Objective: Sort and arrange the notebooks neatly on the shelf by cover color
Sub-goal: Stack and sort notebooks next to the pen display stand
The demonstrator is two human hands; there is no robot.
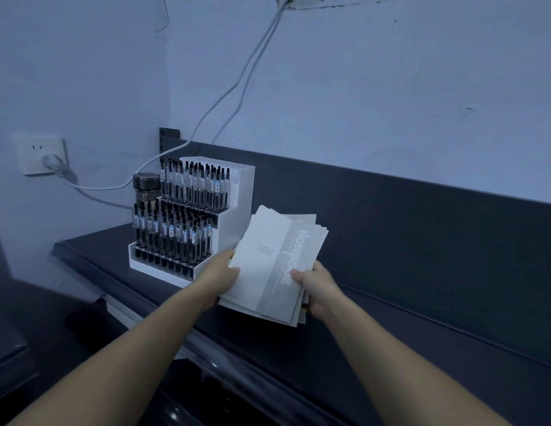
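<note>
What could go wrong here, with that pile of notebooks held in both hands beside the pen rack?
1. The stack of notebooks is fanned, gripped only at its near end by the left hand and right hand; some could slide out onto the shelf.
2. It is close to the pen display stand; a swing leftward might knock pens over.
3. The dim bluish light makes covers look alike, so colours may be misjudged.

The view is dim and washed in a cold blue-grey cast, the light soft and even, with only faint shadows. The pale wall point(391, 103) and the white notebooks point(268, 265) are brightest, while the dark shelf point(421, 272) swallows detail. Wide-angle distortion bows the shelf's back edge, and the lower left corner is smeared with blur.
</note>
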